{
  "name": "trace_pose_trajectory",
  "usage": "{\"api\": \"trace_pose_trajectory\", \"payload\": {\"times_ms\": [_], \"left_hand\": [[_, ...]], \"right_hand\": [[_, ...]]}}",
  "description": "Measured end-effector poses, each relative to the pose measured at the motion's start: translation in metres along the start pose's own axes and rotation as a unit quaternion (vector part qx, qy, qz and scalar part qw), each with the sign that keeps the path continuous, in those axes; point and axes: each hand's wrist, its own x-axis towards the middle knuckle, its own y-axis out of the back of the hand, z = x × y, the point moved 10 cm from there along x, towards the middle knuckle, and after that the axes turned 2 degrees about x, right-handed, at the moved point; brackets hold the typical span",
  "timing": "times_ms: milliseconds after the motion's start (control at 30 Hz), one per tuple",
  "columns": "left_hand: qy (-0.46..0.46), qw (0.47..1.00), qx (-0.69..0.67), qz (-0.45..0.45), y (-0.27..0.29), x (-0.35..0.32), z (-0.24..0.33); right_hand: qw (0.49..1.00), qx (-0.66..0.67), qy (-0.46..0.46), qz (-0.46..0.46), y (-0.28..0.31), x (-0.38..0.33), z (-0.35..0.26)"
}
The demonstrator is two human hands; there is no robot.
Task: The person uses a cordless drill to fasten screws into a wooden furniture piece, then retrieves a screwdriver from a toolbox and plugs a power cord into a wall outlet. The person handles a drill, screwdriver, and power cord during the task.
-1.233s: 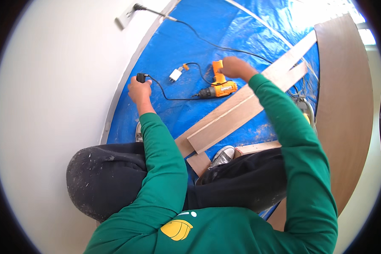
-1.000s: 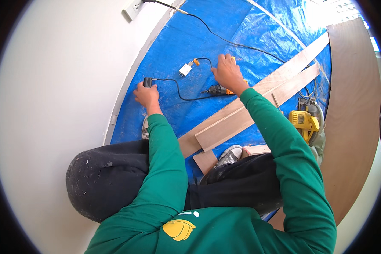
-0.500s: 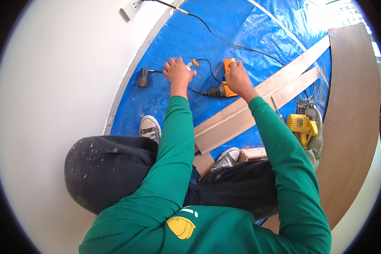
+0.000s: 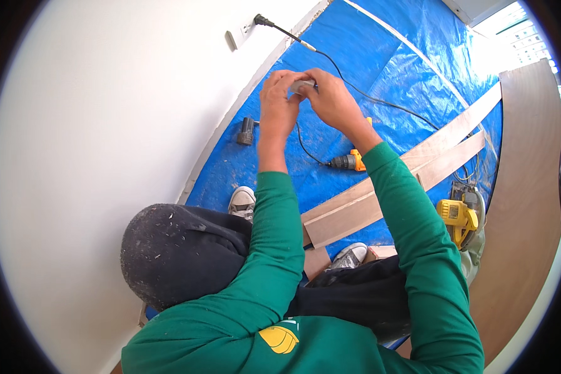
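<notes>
Both hands meet above the blue plastic tarp (image 4: 380, 56); the left hand (image 4: 279, 100) and the right hand (image 4: 330, 100) pinch a small pale grey object (image 4: 302, 85) between their fingertips, fingers closed on it from either side, its shape mostly hidden; beneath the wrists a thin black cord (image 4: 305, 143) runs to an orange and black power drill (image 4: 350, 162) lying on the tarp, partly behind the right forearm; a small dark cylindrical battery pack (image 4: 247, 131) lies near the white wall (image 4: 106, 124); long pale wooden planks (image 4: 386, 193) cross the tarp; a yellow circular saw (image 4: 458, 218) sits beside the right elbow.
</notes>
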Motion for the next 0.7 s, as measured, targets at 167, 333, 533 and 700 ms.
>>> {"api": "trace_pose_trajectory", "payload": {"times_ms": [167,333,533,700], "left_hand": [[0.039,0.971,-0.150,0.181,0.059,0.004,-0.002],[0.255,0.845,-0.344,0.319,0.054,-0.020,-0.082],[0.335,0.830,-0.360,0.265,-0.018,-0.042,-0.118],[0.375,0.806,-0.391,0.238,-0.045,-0.050,-0.125]], "right_hand": [[0.993,-0.051,0.057,0.088,0.014,0.021,-0.051],[0.991,-0.044,0.013,0.124,0.016,0.054,-0.072],[0.976,-0.137,0.075,0.153,-0.004,0.085,-0.101],[0.973,-0.175,0.046,0.142,-0.014,0.097,-0.093]]}}
